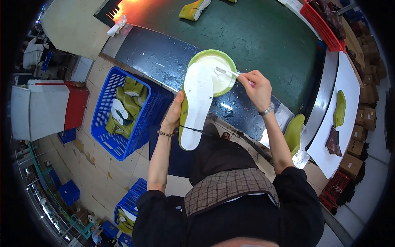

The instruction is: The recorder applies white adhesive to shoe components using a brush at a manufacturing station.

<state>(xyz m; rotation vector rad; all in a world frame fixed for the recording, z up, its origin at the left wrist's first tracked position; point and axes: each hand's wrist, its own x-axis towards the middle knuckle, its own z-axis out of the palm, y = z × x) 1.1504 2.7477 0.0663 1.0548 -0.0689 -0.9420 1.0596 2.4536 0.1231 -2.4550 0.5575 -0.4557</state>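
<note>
My left hand (pixel 173 110) is closed around the side of a green shoe last (pixel 183 119). A white insole (pixel 196 107) lies on the last's upturned sole, with a dark band across it near the heel. The toe end overlaps the rim of a green bowl (pixel 233 68) that contains a creamy white liquid (pixel 210 61). My right hand (pixel 256 89) grips the pale handle of a small brush (pixel 227 72). The brush's head is over the liquid; whether it touches the surface I cannot tell.
Left of the bench (pixel 152 49) stands a blue basket (pixel 119 154) of green lasts. A conveyor belt (pixel 263 41) runs behind the bowl, with a last (pixel 193 10) on it and a glowing heater (pixel 123 10) at its left. Another last (pixel 293 133) stands on the right.
</note>
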